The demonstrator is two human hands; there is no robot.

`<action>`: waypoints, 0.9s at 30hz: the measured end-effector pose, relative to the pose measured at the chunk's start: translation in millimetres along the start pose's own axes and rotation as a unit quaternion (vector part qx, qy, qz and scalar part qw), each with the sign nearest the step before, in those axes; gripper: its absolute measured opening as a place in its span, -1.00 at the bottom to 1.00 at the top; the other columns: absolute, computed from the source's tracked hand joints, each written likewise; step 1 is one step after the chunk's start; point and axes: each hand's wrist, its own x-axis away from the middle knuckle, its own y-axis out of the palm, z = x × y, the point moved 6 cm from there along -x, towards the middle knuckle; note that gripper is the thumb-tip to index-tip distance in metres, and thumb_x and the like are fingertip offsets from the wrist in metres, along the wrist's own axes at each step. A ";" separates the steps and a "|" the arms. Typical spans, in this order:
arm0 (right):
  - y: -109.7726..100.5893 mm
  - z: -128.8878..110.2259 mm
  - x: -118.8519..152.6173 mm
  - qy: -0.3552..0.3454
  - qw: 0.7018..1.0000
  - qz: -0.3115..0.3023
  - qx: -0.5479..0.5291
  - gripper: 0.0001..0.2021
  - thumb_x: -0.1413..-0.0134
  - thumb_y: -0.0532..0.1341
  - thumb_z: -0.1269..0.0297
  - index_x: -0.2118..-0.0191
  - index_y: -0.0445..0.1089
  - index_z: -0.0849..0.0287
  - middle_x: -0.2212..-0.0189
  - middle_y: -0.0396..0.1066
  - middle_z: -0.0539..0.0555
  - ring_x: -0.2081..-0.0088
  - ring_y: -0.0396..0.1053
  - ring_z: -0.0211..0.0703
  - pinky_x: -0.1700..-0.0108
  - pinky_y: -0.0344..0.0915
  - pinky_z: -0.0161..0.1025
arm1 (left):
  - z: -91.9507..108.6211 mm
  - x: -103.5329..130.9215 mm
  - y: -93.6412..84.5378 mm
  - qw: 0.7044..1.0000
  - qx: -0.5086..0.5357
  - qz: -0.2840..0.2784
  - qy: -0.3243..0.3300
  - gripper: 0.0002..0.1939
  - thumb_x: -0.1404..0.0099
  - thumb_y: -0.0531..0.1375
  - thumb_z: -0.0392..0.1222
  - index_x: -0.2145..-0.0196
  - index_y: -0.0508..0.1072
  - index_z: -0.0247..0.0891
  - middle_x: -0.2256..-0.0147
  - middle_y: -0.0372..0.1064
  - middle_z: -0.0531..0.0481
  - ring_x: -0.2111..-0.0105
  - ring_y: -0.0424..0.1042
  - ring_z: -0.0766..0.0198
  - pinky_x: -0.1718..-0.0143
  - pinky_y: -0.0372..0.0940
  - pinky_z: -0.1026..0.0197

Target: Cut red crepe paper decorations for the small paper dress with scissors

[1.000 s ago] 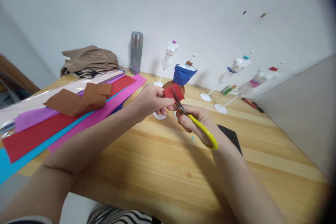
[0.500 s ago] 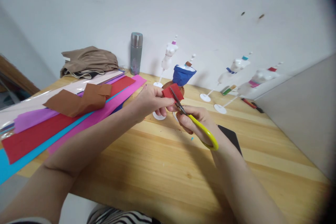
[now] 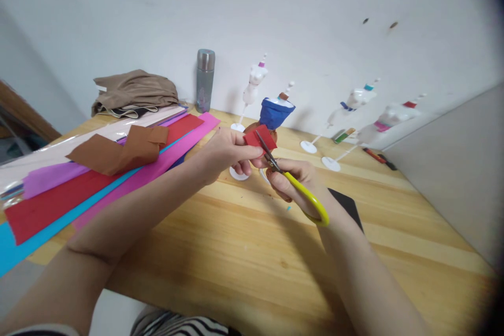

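Observation:
A small piece of red fabric (image 3: 264, 134) is pinched between the thumb and fingers of my left hand (image 3: 231, 151). My right hand (image 3: 293, 178) is closed round a pair of scissors with yellow handles (image 3: 306, 195). Their dark blades lie over the red piece, angled up and to the left. Just behind the hands stands a small white dress form wearing blue cloth (image 3: 276, 113), with brown cloth below it partly hidden by my hands.
Strips of coloured fabric (image 3: 59, 202) and a brown fabric piece (image 3: 118, 151) lie left. Behind them are folded brown cloth (image 3: 136, 89) and a grey flask (image 3: 205, 81). More dress forms (image 3: 356, 98) stand at the back. A flat black object (image 3: 346, 207) lies beside my right wrist.
Almost nothing differs. The whole view has shifted very slightly; both hands, the scissors and the red piece keep the same positions relative to each other.

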 end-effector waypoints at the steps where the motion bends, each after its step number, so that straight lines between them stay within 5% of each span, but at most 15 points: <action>1: 0.0 -0.4 0.0 0.003 1.000 0.003 0.000 -0.45 -0.07 0.33 -0.33 0.24 0.58 0.13 0.65 0.00 -0.14 0.59 -0.02 -0.28 0.53 0.05 -0.24 | -0.3 0.0 0.1 1.000 0.002 -0.002 0.003 -0.80 -0.19 0.28 -0.32 0.59 0.56 -0.35 0.69 0.40 0.06 0.67 0.35 0.47 0.60 0.22 0.45; 15: -3.9 4.4 0.3 0.029 0.999 0.009 0.010 -0.51 -0.08 0.36 -0.25 0.22 0.58 0.14 0.65 0.03 -0.15 0.61 -0.04 -0.30 0.55 0.00 -0.24 | -2.7 -0.3 -6.2 0.998 0.027 -0.046 -0.030 -0.68 -0.19 0.38 0.00 0.47 0.58 -0.35 0.49 0.56 -0.09 0.60 0.48 0.37 0.57 0.28 0.37; 21: -5.2 5.1 1.3 0.029 0.999 0.021 0.007 -0.59 -0.08 0.38 -0.13 0.23 0.58 0.16 0.66 0.02 -0.16 0.62 -0.05 -0.32 0.57 -0.05 -0.26 | 6.0 0.8 -11.0 0.999 -0.007 0.046 0.007 -0.69 -0.29 0.27 -0.21 0.59 0.46 -0.33 0.63 0.42 0.05 0.67 0.41 0.45 0.60 0.22 0.42; 27: -5.1 5.7 1.5 0.030 0.999 0.018 0.011 -0.58 -0.09 0.37 -0.14 0.23 0.57 0.18 0.66 0.03 -0.16 0.61 -0.01 -0.31 0.57 -0.05 -0.26 | 5.9 0.8 -10.1 0.998 -0.016 0.051 0.040 -0.75 -0.25 0.26 -0.34 0.59 0.46 -0.33 0.63 0.44 0.06 0.65 0.42 0.45 0.59 0.25 0.42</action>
